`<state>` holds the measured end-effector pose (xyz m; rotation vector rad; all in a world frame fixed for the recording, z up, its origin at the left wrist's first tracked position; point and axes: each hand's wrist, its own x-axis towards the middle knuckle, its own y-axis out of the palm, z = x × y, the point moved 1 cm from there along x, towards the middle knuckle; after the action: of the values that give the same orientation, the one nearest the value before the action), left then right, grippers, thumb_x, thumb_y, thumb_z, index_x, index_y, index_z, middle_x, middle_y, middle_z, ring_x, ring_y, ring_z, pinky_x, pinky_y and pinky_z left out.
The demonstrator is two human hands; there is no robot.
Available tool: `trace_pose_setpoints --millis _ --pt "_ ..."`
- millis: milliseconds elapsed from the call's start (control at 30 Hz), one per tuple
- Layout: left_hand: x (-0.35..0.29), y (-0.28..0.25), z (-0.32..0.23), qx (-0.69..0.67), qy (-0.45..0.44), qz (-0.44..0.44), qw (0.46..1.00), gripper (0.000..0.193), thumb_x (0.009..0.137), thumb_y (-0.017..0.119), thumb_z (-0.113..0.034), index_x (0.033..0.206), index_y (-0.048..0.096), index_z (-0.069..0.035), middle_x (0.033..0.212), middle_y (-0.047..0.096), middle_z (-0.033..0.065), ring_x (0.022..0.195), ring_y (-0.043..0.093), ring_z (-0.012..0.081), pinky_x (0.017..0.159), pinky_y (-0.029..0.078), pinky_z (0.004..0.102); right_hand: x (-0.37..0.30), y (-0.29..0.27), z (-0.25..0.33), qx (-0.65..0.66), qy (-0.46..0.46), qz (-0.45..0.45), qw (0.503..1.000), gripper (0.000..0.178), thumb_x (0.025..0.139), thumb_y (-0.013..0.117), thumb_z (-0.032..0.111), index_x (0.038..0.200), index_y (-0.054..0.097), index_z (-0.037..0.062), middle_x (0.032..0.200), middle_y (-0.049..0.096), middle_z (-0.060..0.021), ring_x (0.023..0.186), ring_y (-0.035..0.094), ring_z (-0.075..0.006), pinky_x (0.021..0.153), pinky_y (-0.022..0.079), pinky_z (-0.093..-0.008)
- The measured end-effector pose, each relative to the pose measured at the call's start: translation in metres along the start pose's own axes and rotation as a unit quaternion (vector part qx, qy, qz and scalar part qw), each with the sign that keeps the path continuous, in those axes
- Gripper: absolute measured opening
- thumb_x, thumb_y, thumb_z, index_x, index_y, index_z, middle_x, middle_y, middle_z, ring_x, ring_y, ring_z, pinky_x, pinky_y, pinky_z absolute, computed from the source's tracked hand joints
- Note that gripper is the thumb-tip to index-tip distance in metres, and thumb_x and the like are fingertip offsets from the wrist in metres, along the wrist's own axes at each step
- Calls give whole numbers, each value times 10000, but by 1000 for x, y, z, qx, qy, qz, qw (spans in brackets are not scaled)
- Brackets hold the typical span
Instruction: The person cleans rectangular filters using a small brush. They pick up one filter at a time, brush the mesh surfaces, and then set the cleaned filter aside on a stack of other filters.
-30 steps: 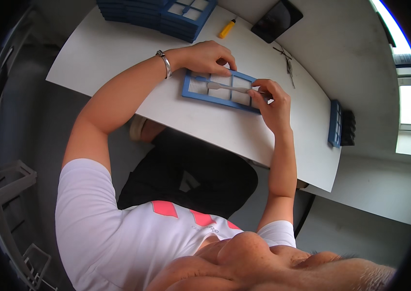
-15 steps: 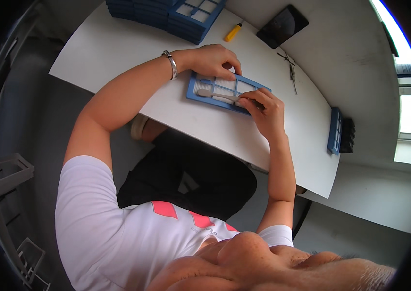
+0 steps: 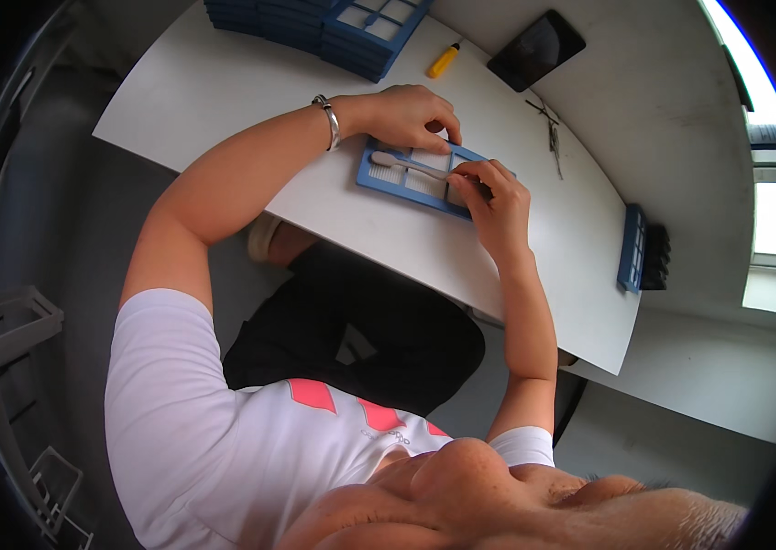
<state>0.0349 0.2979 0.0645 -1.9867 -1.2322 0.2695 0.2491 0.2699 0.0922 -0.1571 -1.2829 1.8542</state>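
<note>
A blue-framed filter panel [image 3: 406, 193] with white pleated cells lies flat near the table's front edge. My left hand [image 3: 409, 116] is curled over its far side, thumb and forefinger pressed on the frame. In my right hand [image 3: 498, 202] a pale toothbrush [image 3: 420, 169] is pinched by its handle. The brush reaches left across the panel, and its oval head is over the cells near the left end. My right fingers hide the rest of the handle and part of the panel's right end.
Stacked blue filter frames [image 3: 351, 46] stand at the back left of the white table [image 3: 214, 101]. Behind the panel lie a yellow-handled tool [image 3: 444, 60], a dark tablet-like device [image 3: 537, 49] and thin metal tools [image 3: 553, 137]. Another blue frame [image 3: 632, 247] stands at the right edge.
The toothbrush head has moved slightly away from me, toward the panel's far side. My right hand has shifted a little with it; my left hand stays at the frame.
</note>
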Motion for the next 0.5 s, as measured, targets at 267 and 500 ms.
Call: trace_pose_setpoints --millis 267,500 --pt "1 0 0 3 -2 8 1000 282 859 692 -272 1045 732 -64 915 678 69 797 599 190 718 482 322 -1 -5 0 21 -57 42 997 165 839 738 114 1002 754 123 798 651 -55 650 635 -200 596 500 -308" --pt "1 1 1 0 -17 11 1000 281 855 700 -263 1057 734 -71 930 688 76 807 610 191 722 490 327 -2 -2 -2 28 -48 19 998 264 835 732 81 1073 761 192 841 647 -38 652 627 -190 596 510 -307"
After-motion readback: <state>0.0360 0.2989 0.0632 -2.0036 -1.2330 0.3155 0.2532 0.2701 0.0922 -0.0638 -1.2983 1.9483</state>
